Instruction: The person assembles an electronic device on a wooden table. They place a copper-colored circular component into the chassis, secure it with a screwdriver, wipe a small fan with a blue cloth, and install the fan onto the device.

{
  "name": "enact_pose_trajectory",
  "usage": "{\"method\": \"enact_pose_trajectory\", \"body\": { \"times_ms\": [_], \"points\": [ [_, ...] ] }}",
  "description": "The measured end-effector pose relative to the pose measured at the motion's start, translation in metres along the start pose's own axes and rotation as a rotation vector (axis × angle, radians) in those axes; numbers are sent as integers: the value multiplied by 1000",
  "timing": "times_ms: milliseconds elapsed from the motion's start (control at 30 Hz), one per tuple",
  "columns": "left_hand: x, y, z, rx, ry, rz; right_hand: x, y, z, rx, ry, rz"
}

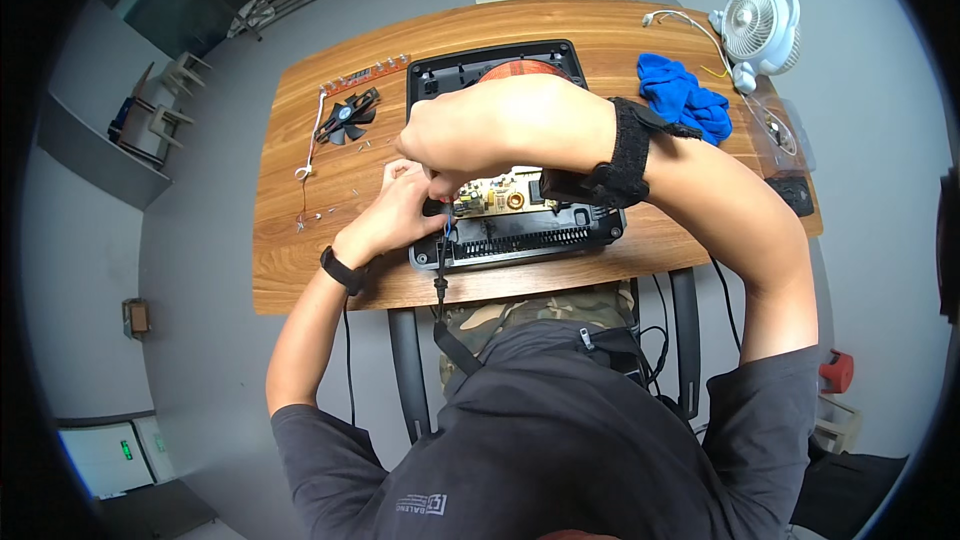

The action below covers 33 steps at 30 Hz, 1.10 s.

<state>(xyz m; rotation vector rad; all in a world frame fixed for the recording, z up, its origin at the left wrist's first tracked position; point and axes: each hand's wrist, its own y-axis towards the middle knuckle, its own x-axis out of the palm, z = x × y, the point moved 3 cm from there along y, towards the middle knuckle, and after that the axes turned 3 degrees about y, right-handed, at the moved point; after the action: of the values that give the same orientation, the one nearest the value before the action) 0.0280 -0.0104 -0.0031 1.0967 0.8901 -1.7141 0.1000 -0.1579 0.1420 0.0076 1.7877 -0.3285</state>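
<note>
An opened black appliance housing (590,232) lies before me, with a round copper-red coil (515,69) at its far side. A yellowish circuit board (490,198) with components sits in its near half. My right hand (465,135) is closed in a fist above the board's left end; whatever it grips is hidden under it. My left hand (400,205) bends around the housing's left side, thumb near blue wires (448,230), fingers curled. Something red shows between the hands, too covered to name. A black power cord (440,285) leaves the near edge.
On the wooden table (290,190) lie a black cooling fan (347,116), a narrow button board (365,75) with wires, and scattered screws. A blue cloth (685,98), a white desk fan (762,28) and a small black object (790,195) are at the right.
</note>
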Motion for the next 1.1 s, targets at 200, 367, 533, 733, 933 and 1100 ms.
{"method": "enact_pose_trajectory", "body": {
  "times_ms": [200,367,533,733,933,1100],
  "points": [
    [9,1,3,55,-60,106,-8,3,-7,129,20,-128],
    [1,3,1,-38,-36,-30,-13,-10,-6,54,7,25],
    [5,-1,-5,56,-24,118,-9,-13,-6,-157,13,143],
    [2,-1,2,2,-42,67,-3,10,-6,46,30,6],
    [-3,-1,5,63,-10,98,-12,-1,-13,105,12,-67],
    [4,0,-5,92,27,130,-23,-20,-8,73,3,-69]
  ]
}}
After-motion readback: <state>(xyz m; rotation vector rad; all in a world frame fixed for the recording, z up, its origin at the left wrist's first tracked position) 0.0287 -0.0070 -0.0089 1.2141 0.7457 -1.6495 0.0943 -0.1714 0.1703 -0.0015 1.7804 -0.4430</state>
